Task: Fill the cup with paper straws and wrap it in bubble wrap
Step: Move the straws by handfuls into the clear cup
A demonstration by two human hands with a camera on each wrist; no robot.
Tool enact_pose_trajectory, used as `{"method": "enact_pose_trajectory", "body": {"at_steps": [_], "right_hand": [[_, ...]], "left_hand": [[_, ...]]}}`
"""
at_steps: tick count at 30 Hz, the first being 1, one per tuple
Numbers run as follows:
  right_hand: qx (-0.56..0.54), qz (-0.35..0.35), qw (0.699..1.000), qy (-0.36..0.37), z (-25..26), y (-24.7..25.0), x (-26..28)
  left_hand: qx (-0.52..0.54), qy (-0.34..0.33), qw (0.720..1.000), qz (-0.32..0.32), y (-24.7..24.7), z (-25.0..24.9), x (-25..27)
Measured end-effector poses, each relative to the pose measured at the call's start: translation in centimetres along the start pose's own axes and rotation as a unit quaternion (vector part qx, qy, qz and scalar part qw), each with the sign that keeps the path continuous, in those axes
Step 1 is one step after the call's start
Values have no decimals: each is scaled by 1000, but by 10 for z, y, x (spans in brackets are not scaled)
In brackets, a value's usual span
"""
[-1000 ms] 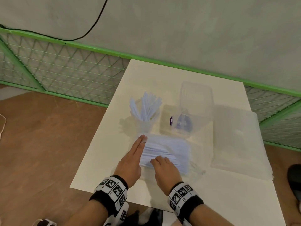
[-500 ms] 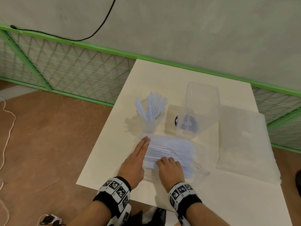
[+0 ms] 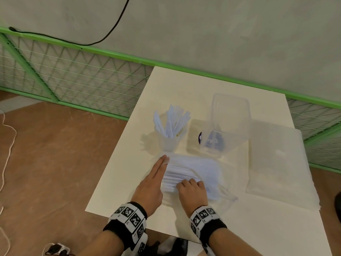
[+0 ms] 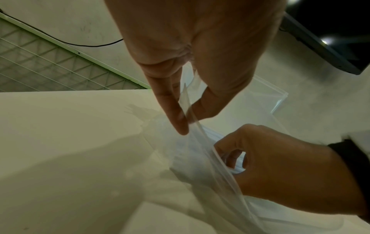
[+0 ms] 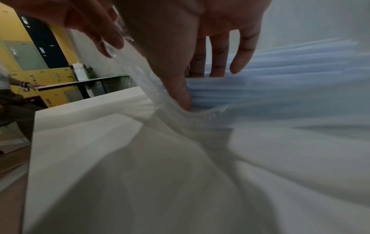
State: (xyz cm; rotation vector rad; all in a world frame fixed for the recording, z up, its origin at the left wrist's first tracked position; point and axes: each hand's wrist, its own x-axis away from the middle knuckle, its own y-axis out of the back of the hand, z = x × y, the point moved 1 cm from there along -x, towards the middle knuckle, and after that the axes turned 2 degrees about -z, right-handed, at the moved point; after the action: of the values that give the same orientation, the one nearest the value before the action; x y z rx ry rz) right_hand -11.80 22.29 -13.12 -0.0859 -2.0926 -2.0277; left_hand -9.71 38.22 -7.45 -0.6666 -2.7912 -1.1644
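A clear cup (image 3: 170, 139) stands upright on the table with several white paper straws (image 3: 174, 121) in it. In front of it lies a clear bag (image 3: 208, 172) full of paper straws (image 5: 280, 76). My left hand (image 4: 185, 120) pinches the bag's open plastic edge between thumb and forefinger, its fingers lying straight along the bag's left side (image 3: 162, 163). My right hand (image 3: 188, 183) reaches into the bag's mouth, with fingers on top of a bunch of straws and the thumb (image 5: 180, 95) under them. A stack of bubble wrap (image 3: 276, 163) lies flat to the right.
A clear plastic box (image 3: 228, 126) with a dark blue thing in it stands right of the cup. The white table (image 3: 184, 89) ends close at the left and near edges. A green mesh fence (image 3: 73, 80) and a wall stand behind it.
Both hands have stayed at the bag's mouth with hardly any movement. Only the head view has shifted a little.
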Motion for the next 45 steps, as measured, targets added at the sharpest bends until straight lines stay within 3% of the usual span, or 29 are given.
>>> {"method": "enact_pose_trajectory", "body": {"at_steps": [11,15,19,29,32,38,45], "right_hand": [[-4,52,998,-25,4,-4,-7],[34,81,996,14,2,8,-5],[0,59,998,29,-5,8,-5],[-23,87,996,17,-5,7,-2],[7,67,997,31,-6,4,-6],[41,94,994,30,-1,8,-7],[-68,60,996,15,-11,19,2]], "left_hand": [[-5,12,1000,11,1,-4,-2],[-5,15,1000,11,0,-3,0],[-2,13,1000,9,0,0,-1],[-10,9,1000,12,1,1,-2],[-16,8,1000,11,1,0,-2],[-14,6,1000,12,2,-1,-3],[-5,2,1000,7,2,1,-5]]}}
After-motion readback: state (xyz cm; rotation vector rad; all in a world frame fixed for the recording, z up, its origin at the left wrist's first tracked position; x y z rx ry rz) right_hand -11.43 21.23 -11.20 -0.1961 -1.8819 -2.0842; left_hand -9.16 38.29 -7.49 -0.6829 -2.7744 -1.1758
